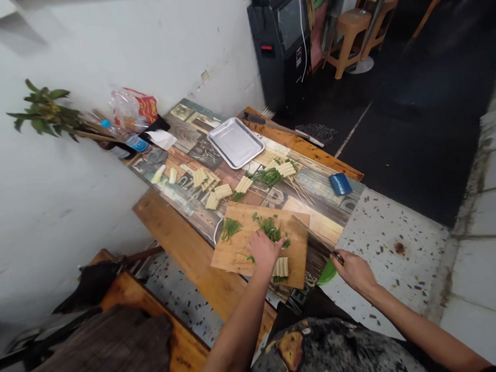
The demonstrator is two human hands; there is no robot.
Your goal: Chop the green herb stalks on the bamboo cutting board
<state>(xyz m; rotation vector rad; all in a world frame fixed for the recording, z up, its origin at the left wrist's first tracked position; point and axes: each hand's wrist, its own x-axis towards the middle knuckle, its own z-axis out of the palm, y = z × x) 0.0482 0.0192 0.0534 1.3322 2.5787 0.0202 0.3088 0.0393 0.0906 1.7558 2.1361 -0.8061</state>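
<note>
My left hand (pixel 263 249) rests on the wooden cutting board (pixel 230 257), thumb stretched out and fingers apart, touching the edge of the chopped greens (pixel 270 229). Another small pile of cut greens (pixel 231 228) lies toward the board's left side. Near my left wrist sits a row of pale rolls (pixel 280 269) with green showing at their ends. Beyond the board's right edge, my right hand (pixel 353 269) is closed around the handle of a knife (pixel 315 237). Its dark blade points left and away from me, over the board's right edge. Below the blade shows a green object (pixel 327 273), partly hidden.
Behind the board lie skewered pale rolls (pixel 222 191) and bundles of greens (pixel 268 176). A metal tray (pixel 236 143) stands farther back. A blue packet (pixel 340 184) is at right. A water bottle (pixel 136 142) and plastic bag (pixel 131 109) stand by the wall. Benches (pixel 183 244) flank the table.
</note>
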